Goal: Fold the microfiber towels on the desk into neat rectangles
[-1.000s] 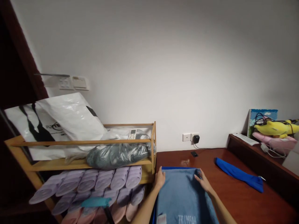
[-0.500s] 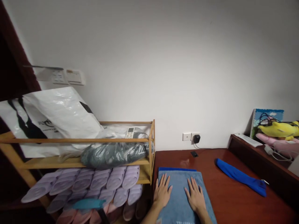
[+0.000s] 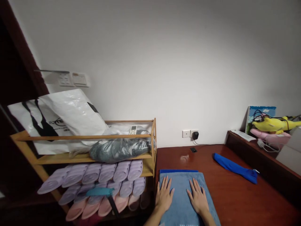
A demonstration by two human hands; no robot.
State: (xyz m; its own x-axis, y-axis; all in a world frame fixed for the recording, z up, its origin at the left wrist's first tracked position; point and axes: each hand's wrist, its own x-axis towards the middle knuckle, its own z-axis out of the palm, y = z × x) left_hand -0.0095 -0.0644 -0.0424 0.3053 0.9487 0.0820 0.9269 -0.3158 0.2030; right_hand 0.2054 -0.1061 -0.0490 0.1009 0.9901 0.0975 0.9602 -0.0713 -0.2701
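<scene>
A folded grey-blue towel (image 3: pixel 180 197) lies flat at the near left of the reddish-brown table (image 3: pixel 237 201). My left hand (image 3: pixel 164 194) rests palm down on its left side, fingers spread. On the right side of the cloth, my right hand (image 3: pixel 198 196) lies flat too, its fingers apart. A strip of brighter blue cloth (image 3: pixel 178 171) shows along the towel's far edge. Pale lettering at the near end is cut off by the frame. To the right, apart from both hands, is a long narrow blue cloth item (image 3: pixel 236 168) with a small light piece at its end.
A wooden rack (image 3: pixel 154 157) on the left holds a white bag (image 3: pixel 77 116), a remote control (image 3: pixel 133 129), and rows of lilac slippers (image 3: pixel 107 172) and pink slippers (image 3: pixel 90 208). A black plug (image 3: pixel 195 135) sits in a wall socket. A raised ledge at right holds a yellow plush toy (image 3: pixel 272 124).
The view has turned slightly, so the rack sits farther right and the right-hand ledge farther left. Both hands stay flat on the towel in nearly the same places.
</scene>
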